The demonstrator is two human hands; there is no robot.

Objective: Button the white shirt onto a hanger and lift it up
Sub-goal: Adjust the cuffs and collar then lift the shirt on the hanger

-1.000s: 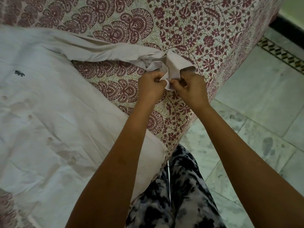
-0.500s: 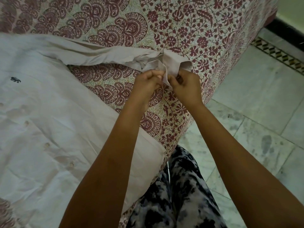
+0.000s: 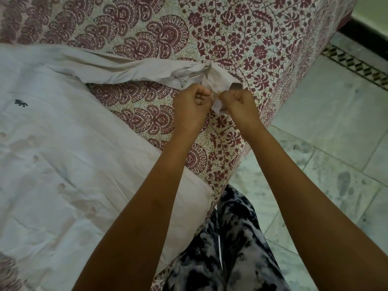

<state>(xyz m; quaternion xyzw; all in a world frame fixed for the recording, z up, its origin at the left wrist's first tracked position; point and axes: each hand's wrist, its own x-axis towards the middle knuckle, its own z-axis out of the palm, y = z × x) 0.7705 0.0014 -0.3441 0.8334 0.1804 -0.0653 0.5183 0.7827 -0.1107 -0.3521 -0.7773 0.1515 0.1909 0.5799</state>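
Observation:
The white shirt (image 3: 63,164) lies flat on the bed at the left, its front buttoned, with a small dark logo on the chest. One sleeve (image 3: 126,70) stretches right across the bedspread to its cuff (image 3: 216,80). My left hand (image 3: 192,101) and my right hand (image 3: 240,101) are side by side at that cuff, each pinching one edge of it between thumb and fingers. The cuff's button is hidden between my fingers. No hanger shows in view.
The bed carries a maroon floral bedspread (image 3: 231,38), and its edge runs diagonally down to the right. Beyond it lies a pale marble floor (image 3: 325,154) with a patterned border. My legs in black-and-white trousers (image 3: 231,248) stand against the bed.
Both hands stay on the cuff, and their fingers have curled tighter into fists around its edges. The view has tilted slightly, so the shirt sits lower in the frame.

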